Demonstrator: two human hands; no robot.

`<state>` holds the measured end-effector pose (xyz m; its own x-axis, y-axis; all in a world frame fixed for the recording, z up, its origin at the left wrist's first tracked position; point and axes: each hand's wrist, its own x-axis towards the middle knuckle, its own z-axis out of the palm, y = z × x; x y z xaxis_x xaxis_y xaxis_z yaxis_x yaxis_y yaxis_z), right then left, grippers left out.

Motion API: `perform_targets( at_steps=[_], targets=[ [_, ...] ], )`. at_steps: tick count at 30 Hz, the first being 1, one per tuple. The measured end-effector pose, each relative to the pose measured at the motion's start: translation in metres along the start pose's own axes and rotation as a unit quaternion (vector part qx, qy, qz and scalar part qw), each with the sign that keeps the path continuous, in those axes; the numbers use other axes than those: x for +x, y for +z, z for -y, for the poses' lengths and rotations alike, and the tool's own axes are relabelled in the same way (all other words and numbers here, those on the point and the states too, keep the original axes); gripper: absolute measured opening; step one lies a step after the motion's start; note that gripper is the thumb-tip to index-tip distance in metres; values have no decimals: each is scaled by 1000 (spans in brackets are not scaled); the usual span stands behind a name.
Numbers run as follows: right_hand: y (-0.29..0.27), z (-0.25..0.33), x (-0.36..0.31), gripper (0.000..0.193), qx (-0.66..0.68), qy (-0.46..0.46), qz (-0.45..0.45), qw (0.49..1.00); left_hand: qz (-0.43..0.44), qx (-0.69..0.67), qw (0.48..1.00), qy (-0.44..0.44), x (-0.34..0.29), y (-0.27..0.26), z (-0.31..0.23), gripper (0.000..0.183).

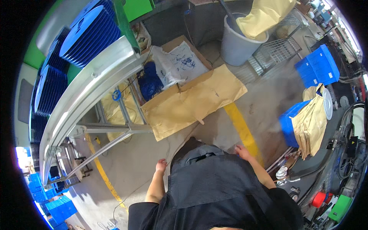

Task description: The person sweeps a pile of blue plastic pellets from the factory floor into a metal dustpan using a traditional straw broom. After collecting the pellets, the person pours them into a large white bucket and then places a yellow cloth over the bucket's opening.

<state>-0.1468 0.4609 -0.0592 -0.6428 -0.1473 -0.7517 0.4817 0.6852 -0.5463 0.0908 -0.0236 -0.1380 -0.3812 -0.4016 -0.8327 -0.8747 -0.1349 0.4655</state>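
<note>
My left hand hangs low at my side, its fingers loosely bent and apart with nothing in them. On the other side of my dark clothing, my right hand hangs over the floor near a yellow floor line; it is empty too, with fingers partly spread. Ahead of both hands lies a large open cardboard box, one broad flap folded outward. Inside it are dark blue loose material and a crumpled white bag with blue specks. Neither hand touches anything.
A curved metal frame bearing stacks of ribbed blue discs stands left. Beyond the box is a grey bin with a tan bag. Blue crates, tan sacks and hoses line the right.
</note>
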Motion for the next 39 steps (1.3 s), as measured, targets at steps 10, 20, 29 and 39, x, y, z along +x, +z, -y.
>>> perform_targets(
  at_steps=[10,20,29,39],
  targets=[
    [-78,-24,53,66,60,44,-43,996,-28,16,997,75,96,80,-169,33],
    [-268,-7,237,59,45,72,-38,996,7,81,994,67,126,290,-294,34],
    [-383,-86,429,54,37,154,28,987,83,209,963,148,143,473,-472,41],
    [-267,-108,674,61,423,240,-11,874,-150,304,884,323,493,543,-517,42]
  ],
)
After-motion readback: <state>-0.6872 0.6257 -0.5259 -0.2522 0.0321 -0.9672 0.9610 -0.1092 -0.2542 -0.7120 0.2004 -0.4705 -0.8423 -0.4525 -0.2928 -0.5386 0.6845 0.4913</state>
